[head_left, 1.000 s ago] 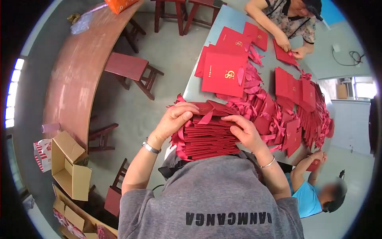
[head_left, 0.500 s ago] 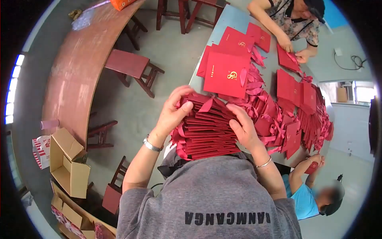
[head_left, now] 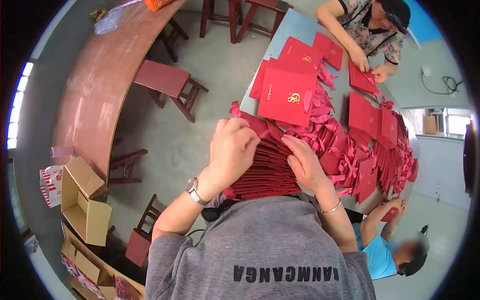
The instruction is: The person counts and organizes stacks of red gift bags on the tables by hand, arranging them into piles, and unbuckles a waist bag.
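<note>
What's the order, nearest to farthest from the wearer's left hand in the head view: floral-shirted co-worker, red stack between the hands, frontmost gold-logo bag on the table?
1. Red stack: right at the left hand.
2. Gold-logo bag: ahead, to its right.
3. Floral-shirted co-worker: far right, beyond the table.

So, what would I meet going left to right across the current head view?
Open cardboard box, wristwatch, left hand, stack of red bags, right hand, bracelet, co-worker in blue.
</note>
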The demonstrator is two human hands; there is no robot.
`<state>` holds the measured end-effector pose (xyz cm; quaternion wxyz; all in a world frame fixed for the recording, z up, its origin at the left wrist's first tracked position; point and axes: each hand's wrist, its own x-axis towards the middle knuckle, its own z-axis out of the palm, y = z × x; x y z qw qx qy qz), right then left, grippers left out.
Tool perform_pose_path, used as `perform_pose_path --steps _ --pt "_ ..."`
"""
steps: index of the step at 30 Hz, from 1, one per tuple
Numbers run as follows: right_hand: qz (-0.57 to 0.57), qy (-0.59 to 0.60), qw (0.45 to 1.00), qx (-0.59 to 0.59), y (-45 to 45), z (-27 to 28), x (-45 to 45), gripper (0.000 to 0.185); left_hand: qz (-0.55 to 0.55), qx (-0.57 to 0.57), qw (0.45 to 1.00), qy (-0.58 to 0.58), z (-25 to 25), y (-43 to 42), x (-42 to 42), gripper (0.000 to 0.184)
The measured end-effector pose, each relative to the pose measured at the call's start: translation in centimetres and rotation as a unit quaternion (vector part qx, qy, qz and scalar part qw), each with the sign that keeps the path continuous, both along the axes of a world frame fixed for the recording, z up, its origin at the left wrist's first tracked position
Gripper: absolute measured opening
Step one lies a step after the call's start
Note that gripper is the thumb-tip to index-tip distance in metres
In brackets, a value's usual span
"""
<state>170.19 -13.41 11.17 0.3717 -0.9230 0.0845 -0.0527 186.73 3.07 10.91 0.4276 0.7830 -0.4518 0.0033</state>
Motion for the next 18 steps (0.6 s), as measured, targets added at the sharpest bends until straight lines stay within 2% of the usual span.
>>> perform_pose_path --steps 1,2,3,6,7,9,10,11,13,14,15,17,18 --pt "0.002 0.0 1.0 -0.001 -0.1 0.0 0.1 0.039 0.002 -0.001 1.0 0.0 -1.0 0.2 0.2 0.012" --pt "-0.001 0.001 1.0 0.003 -0.2 0.1 0.1 0.039 0.064 -0.044 0.989 0.13 -2.0 0.5 0.5 0.011" --pt "-0.005 0.003 1.0 0.008 -0.4 0.1 0.1 0.038 0.123 -0.086 0.955 0.257 -3.2 0.9 1.0 0.01" --pt "-0.004 -0.009 1.0 0.019 -0.4 0.0 0.3 0.038 0.235 -0.087 0.839 0.482 -6.9 2.6 3.8 0.019" --pt "-0.001 -0.008 1.0 0.02 -0.3 -0.1 0.2 0.038 0.239 -0.088 0.838 0.483 -8.2 3.3 3.8 0.019" --pt "0.0 -0.005 1.0 0.019 -0.5 -0.1 0.3 0.038 0.246 -0.041 0.886 0.391 -8.5 3.8 3.8 0.022" --pt "0.002 -0.002 1.0 0.019 -0.5 -0.2 0.4 0.038 0.201 -0.042 0.886 0.417 -8.5 4.4 2.9 0.021" --pt "0.004 0.001 1.0 0.022 -0.5 -0.1 0.3 0.038 0.204 -0.042 0.883 0.42 -7.1 4.2 2.3 0.021" --pt "0.011 0.002 1.0 0.025 -0.4 -0.1 0.4 0.038 -0.02 -0.122 0.889 0.441 -4.9 3.9 1.8 0.018" --pt "0.01 0.003 1.0 0.02 -0.4 -0.1 0.4 0.038 -0.039 -0.083 0.864 0.496 -4.4 3.9 1.9 0.019" --pt "0.008 0.004 1.0 0.015 -0.4 -0.1 0.3 0.038 -0.037 -0.085 0.864 0.496 -4.5 4.0 2.3 0.019" --pt "0.009 0.005 1.0 0.016 -0.5 -0.2 0.3 0.038 -0.05 0.013 0.923 0.382 -4.7 4.3 3.4 0.019" --pt "0.009 0.006 1.0 0.018 -0.5 -0.2 0.3 0.038 -0.018 -0.019 0.898 0.438 -4.5 4.1 3.1 0.014"
